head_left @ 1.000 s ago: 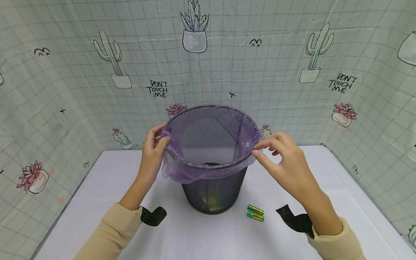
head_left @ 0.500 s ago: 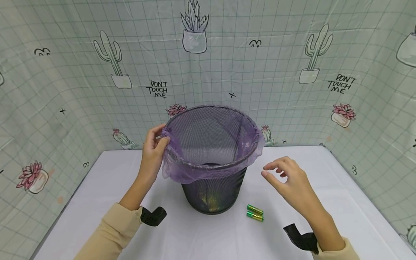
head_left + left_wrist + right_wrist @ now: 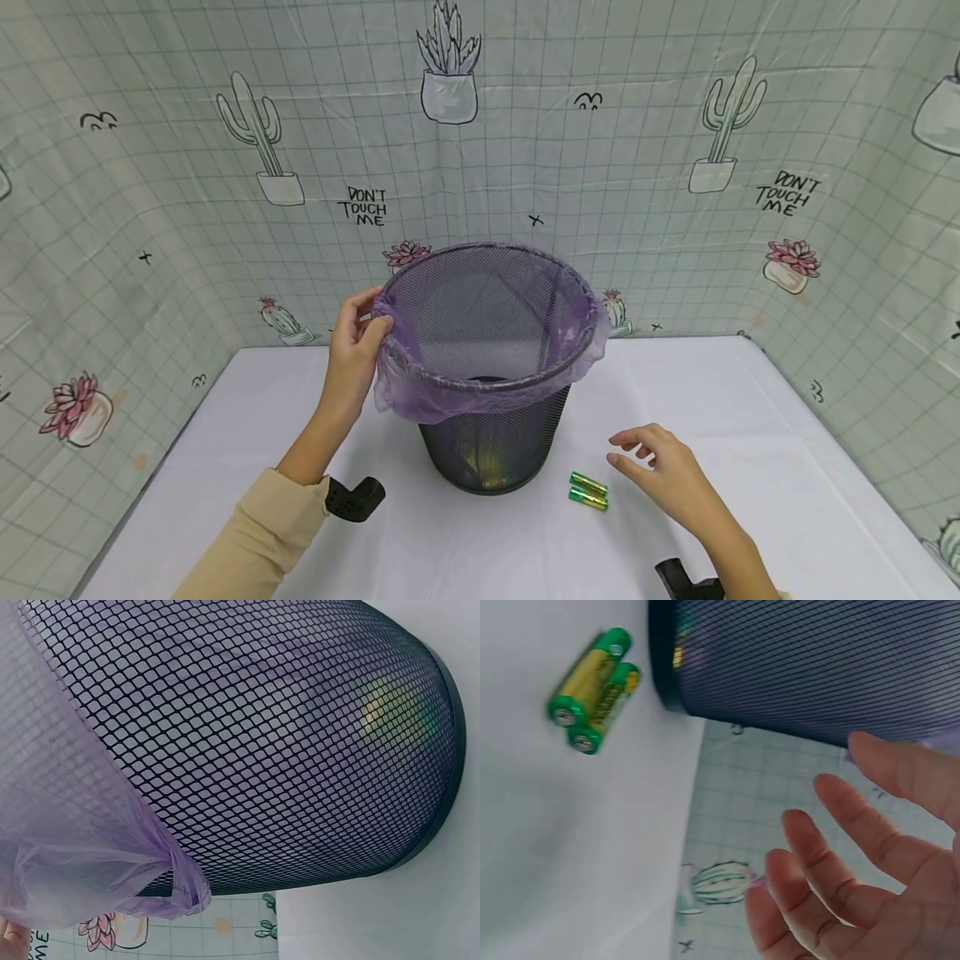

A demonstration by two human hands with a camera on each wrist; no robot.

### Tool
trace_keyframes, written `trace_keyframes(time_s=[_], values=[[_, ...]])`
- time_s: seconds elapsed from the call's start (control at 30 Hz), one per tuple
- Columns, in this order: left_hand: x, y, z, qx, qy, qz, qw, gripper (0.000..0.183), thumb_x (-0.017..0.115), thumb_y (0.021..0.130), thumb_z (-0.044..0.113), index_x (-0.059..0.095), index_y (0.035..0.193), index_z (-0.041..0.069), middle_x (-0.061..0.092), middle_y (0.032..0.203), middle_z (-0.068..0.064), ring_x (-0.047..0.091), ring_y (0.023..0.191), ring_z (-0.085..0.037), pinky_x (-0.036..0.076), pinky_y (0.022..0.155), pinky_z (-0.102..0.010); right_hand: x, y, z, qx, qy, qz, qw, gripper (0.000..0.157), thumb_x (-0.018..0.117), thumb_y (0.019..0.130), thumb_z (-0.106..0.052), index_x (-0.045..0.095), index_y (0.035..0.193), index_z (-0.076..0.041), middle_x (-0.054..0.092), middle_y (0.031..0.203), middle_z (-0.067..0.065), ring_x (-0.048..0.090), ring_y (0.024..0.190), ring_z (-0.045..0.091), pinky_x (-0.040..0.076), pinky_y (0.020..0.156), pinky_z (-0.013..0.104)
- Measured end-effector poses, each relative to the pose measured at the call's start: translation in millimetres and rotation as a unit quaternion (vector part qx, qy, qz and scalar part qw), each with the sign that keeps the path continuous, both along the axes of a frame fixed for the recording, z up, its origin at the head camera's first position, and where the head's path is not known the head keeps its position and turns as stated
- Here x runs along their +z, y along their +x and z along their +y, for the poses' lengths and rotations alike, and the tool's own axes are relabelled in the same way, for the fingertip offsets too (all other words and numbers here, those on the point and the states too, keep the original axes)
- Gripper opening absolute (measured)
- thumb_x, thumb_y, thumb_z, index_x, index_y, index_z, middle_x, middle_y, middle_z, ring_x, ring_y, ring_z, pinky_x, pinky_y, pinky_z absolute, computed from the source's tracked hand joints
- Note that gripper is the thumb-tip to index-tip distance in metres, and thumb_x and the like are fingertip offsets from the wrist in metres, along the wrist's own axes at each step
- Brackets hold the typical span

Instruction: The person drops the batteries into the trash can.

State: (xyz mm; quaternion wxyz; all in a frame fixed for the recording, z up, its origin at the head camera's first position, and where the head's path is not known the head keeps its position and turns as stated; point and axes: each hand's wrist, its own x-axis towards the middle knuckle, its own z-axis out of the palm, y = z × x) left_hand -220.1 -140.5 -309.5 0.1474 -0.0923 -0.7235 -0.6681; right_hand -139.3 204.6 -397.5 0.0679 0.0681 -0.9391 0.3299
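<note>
A black mesh wastebasket (image 3: 517, 446) stands upright, lined with a thin purple garbage bag (image 3: 442, 405) folded out over its rim. My left hand (image 3: 349, 358) grips the rim and bag at the left, thumb on top and fingers outside; in the left wrist view little of it shows. To the basket's right two green-and-gold batteries (image 3: 588, 492) lie side by side. Right of them, apart from everything, hovers my right hand (image 3: 663, 471), fingers loosely bent and holding nothing. The right wrist view shows its thumb spread from the fingers (image 3: 862, 825) and the batteries (image 3: 592, 686).
A white-covered table (image 3: 300, 417) lies under everything. Behind and at both sides hangs a gridded cloth (image 3: 510, 150) printed with cacti. A blurred yellow-green patch (image 3: 390, 712) shows through the lower mesh. Black wrist mounts (image 3: 356, 500) stick out from the arms.
My right hand has left the right side of the basket's rim and come down and toward me, to beside the batteries. The left hand, basket and batteries have stayed put.
</note>
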Motion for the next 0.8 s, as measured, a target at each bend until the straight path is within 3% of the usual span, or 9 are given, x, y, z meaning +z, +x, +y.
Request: trace_keyframes(time_s=[0.17, 0.47, 0.8], values=[[0.2, 0.0, 1, 0.0, 0.0, 0.0, 1.0, 0.042, 0.045, 0.093, 0.008, 0.04, 0.135, 0.008, 0.044, 0.123, -0.005, 0.051, 0.095, -0.006, 0.042, 0.079, -0.015, -19.7, 2.7, 3, -0.018, -0.011, -0.075, 0.997, 0.026, 0.067, 0.084, -0.024, 0.067, 0.104, -0.009, 0.062, 0.097, 0.002, 0.053, 0.088, 0.017, 0.044, 0.07, 0.029], [0.8, 0.9, 1, -0.001, -0.001, 0.001, 1.0, 0.042, 0.044, 0.093, 0.008, 0.04, 0.135, 0.007, 0.043, 0.124, -0.006, 0.05, 0.096, -0.007, 0.042, 0.079, -0.015, -44.6, 3.1, 10, -0.02, -0.042, -0.144, 0.989, 0.029, 0.066, 0.084, -0.025, 0.065, 0.106, -0.006, 0.061, 0.095, 0.001, 0.05, 0.084, 0.014, 0.041, 0.066, 0.027], [1.1, 0.5, 1, 0.001, 0.001, 0.001, 1.0, 0.042, 0.044, 0.093, 0.007, 0.04, 0.135, 0.006, 0.044, 0.123, -0.006, 0.05, 0.095, -0.006, 0.042, 0.078, -0.014, -57.3, -2.3, 11, -0.027, -0.061, -0.154, 0.986, 0.024, 0.066, 0.084, -0.021, 0.067, 0.101, -0.005, 0.059, 0.089, 0.001, 0.049, 0.079, 0.013, 0.04, 0.065, 0.024]])
